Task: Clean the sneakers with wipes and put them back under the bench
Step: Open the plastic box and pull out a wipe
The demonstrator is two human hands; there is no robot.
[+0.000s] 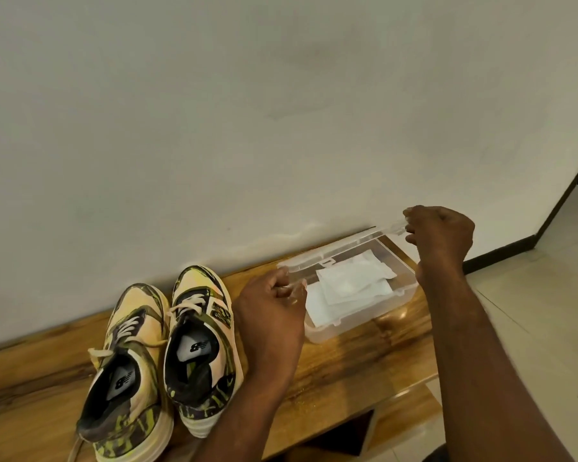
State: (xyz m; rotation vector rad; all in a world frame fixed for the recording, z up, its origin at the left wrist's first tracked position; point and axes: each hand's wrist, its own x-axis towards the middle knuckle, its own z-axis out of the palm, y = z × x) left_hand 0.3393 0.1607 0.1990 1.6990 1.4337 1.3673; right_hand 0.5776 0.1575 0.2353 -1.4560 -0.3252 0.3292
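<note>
While both hands work the lid [344, 250] of the clear plastic box [364, 315], head view shows the wipes [351, 285] lying folded inside, directly between the two hands and below the raised lid edge. Left hand [271, 308] pinches the lid's near-left corner, fingers curled; right hand [441, 235] pinches the tab at the far-right end, fingers curled around it. Lid looks tilted up, hinged toward the wall, though clear plastic makes the exact angle hard to read. Box long axis runs left-near to right-far along the bench [347, 361]. Left hand is nearer the wipes; likely it drops in once the lid is clear. Both forearms reach in from the lower edge, right one extended further. Sneakers [161, 355] stand side by side on the bench top, toes toward the wall, just left of the left hand, untouched. Cleaning not yet begun, by my read.
</note>
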